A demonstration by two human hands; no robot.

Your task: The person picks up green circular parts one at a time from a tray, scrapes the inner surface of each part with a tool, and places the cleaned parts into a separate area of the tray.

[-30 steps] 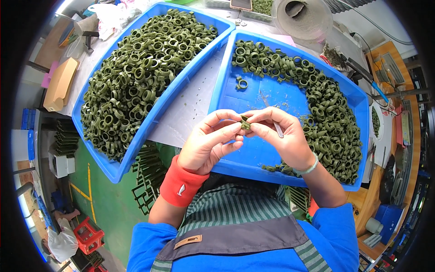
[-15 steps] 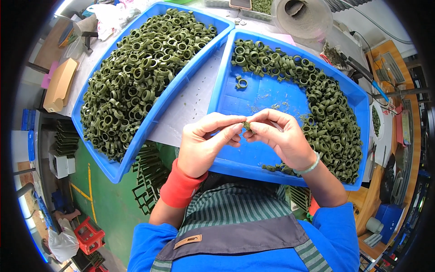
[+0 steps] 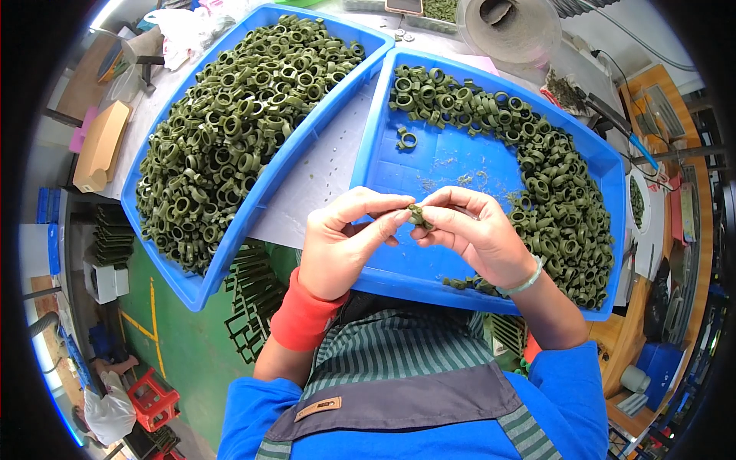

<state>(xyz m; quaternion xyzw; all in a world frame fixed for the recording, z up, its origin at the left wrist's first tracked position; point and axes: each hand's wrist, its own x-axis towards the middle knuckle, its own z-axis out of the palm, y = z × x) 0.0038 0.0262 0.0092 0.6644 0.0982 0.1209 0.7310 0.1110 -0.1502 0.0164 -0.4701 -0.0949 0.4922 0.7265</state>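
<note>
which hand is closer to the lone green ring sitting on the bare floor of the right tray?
Left. The left hand is below the lone ring, slightly to its left; the right hand is below it and further to its right. Close call; neither touches it.

This is a factory workshop, at a sorting bench. Two large blue plastic trays (image 3: 366, 146) heaped with identical dark green plastic rings (image 3: 230, 130) fill the grey worktable (image 3: 322, 172). Beside its left edge, a green painted floor (image 3: 192, 360) with yellow lines carries stacked green frames (image 3: 249, 307) and red crates (image 3: 153, 399).

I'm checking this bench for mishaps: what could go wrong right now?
The small green ring is pinched only by the fingertips of the left hand and right hand, so it could slip into the right blue tray. The left blue tray overhangs the table edge and might tip.
</note>
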